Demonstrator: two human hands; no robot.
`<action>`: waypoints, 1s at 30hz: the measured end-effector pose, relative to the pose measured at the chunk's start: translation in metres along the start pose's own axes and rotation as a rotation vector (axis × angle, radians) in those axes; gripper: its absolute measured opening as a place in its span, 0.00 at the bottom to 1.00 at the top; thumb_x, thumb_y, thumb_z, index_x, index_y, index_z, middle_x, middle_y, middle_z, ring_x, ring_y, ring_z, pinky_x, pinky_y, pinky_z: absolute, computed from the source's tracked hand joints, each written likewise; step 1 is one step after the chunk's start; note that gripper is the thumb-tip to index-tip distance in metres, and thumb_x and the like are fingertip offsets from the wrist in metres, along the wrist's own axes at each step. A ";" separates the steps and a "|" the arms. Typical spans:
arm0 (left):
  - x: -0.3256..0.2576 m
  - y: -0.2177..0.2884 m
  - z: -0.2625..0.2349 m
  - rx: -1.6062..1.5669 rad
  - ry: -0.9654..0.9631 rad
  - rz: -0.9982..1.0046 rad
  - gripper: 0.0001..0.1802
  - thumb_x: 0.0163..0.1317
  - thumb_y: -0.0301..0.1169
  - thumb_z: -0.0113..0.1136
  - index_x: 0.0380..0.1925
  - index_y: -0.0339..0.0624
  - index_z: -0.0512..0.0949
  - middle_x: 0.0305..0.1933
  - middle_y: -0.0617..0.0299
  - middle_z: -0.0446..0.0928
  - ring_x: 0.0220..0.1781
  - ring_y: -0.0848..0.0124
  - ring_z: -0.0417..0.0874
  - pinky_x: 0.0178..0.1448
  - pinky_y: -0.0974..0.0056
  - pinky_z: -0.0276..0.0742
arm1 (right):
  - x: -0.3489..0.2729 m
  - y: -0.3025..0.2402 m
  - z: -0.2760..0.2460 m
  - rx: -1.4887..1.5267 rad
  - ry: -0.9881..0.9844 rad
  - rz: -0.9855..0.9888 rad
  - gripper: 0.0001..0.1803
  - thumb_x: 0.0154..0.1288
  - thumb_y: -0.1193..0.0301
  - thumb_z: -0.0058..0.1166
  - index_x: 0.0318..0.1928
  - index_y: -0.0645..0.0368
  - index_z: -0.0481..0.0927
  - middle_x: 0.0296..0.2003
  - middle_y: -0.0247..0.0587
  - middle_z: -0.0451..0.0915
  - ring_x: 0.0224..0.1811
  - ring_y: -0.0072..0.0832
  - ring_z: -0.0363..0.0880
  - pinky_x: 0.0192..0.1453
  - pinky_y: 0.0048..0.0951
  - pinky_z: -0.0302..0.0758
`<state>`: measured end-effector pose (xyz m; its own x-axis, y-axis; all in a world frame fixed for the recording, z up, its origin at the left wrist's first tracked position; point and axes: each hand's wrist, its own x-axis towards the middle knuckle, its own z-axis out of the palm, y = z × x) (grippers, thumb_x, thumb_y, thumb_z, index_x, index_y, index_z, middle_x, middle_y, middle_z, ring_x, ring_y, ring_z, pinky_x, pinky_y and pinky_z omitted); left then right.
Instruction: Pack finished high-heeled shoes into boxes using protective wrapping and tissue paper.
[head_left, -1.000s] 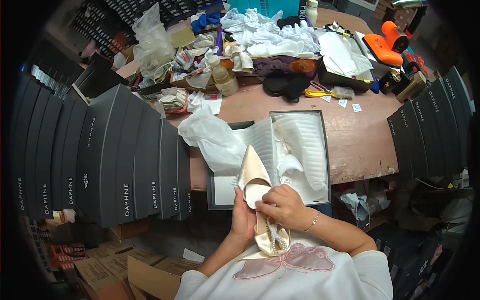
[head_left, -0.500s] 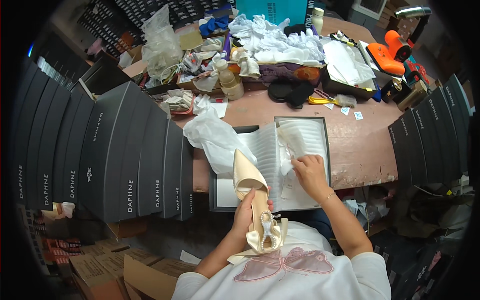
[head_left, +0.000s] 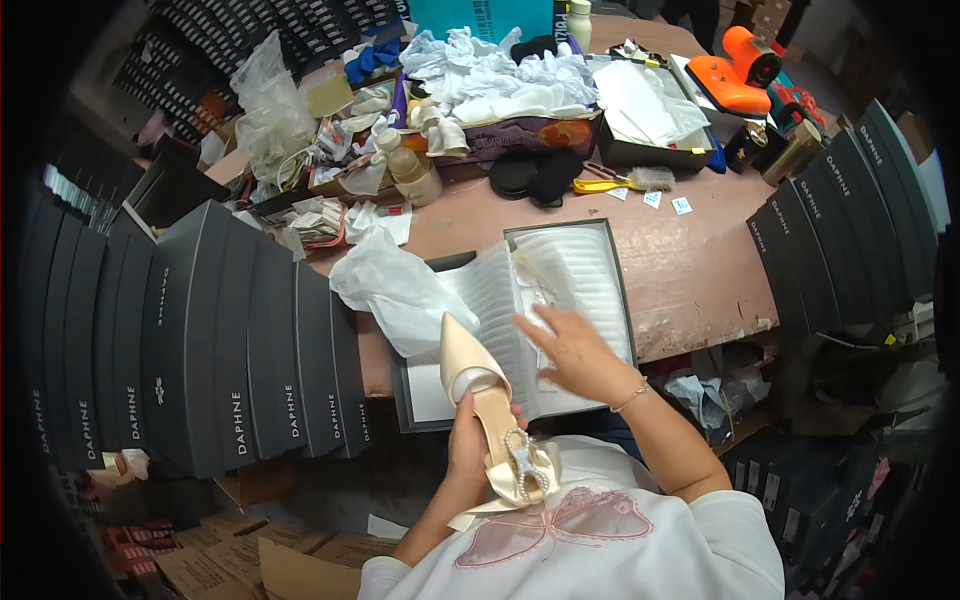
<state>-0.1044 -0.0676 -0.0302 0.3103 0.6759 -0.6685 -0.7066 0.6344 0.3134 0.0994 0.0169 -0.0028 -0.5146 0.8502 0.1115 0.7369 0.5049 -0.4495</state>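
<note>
Cream shoe (head_left: 491,405) points its sharp toe away from the person and a little to the left, its long axis running from there back toward the chest, where the pearl-trimmed bow (head_left: 524,455) sits at the heel end. It hangs in front of the white shirt (head_left: 690,535) (the one with the pink butterfly patch), toe over the near left part of the open box (head_left: 628,320). The left hand (head_left: 470,445) grips it around the middle, thumb on one side, fingertips showing on the other. The right hand (head_left: 575,352) is spread wide above the box, beside the ribbed foam sheet (head_left: 495,290). Half a second ago that hand was pinching a white wad inside the box — now its fingers are fanned out — and the shoe leans slightly further left than before.
</note>
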 end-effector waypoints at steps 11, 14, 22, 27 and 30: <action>0.014 0.015 0.036 0.025 -0.094 0.112 0.28 0.69 0.50 0.41 0.56 0.39 0.68 0.51 0.53 0.75 0.51 0.61 0.79 0.56 0.55 0.77 | -0.010 -0.034 -0.021 0.539 0.014 0.107 0.16 0.54 0.67 0.62 0.42 0.57 0.74 0.32 0.42 0.76 0.38 0.39 0.78 0.43 0.38 0.75; 0.010 0.001 0.050 0.043 -0.105 0.138 0.27 0.71 0.50 0.39 0.57 0.40 0.67 0.54 0.54 0.74 0.56 0.61 0.76 0.63 0.56 0.70 | -0.004 -0.036 0.007 0.282 0.223 -0.044 0.15 0.54 0.68 0.62 0.40 0.57 0.74 0.33 0.41 0.75 0.37 0.39 0.77 0.37 0.36 0.75; 0.005 0.005 0.038 0.529 -0.044 -0.091 0.43 0.64 0.68 0.29 0.51 0.38 0.71 0.32 0.53 0.79 0.30 0.65 0.84 0.36 0.63 0.84 | -0.006 -0.028 0.009 0.506 0.420 0.106 0.24 0.48 0.74 0.63 0.47 0.59 0.70 0.44 0.49 0.72 0.46 0.47 0.75 0.48 0.39 0.74; 0.020 0.016 0.053 0.480 -0.137 -0.019 0.42 0.61 0.71 0.30 0.39 0.41 0.73 0.20 0.59 0.76 0.16 0.69 0.78 0.20 0.68 0.78 | 0.010 -0.028 0.018 0.499 0.372 0.163 0.39 0.54 0.72 0.56 0.67 0.58 0.57 0.48 0.55 0.71 0.43 0.53 0.76 0.45 0.46 0.75; 0.034 0.053 0.041 0.579 0.074 0.028 0.42 0.60 0.73 0.34 0.37 0.43 0.74 0.19 0.62 0.73 0.15 0.72 0.73 0.18 0.70 0.71 | -0.001 -0.023 -0.024 0.487 0.053 0.141 0.42 0.59 0.62 0.58 0.70 0.57 0.53 0.52 0.52 0.71 0.53 0.49 0.73 0.55 0.48 0.69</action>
<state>-0.1050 0.0043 -0.0091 0.2367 0.6804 -0.6935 -0.2450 0.7325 0.6351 0.0938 0.0082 0.0289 -0.3922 0.9180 0.0589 0.5013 0.2671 -0.8230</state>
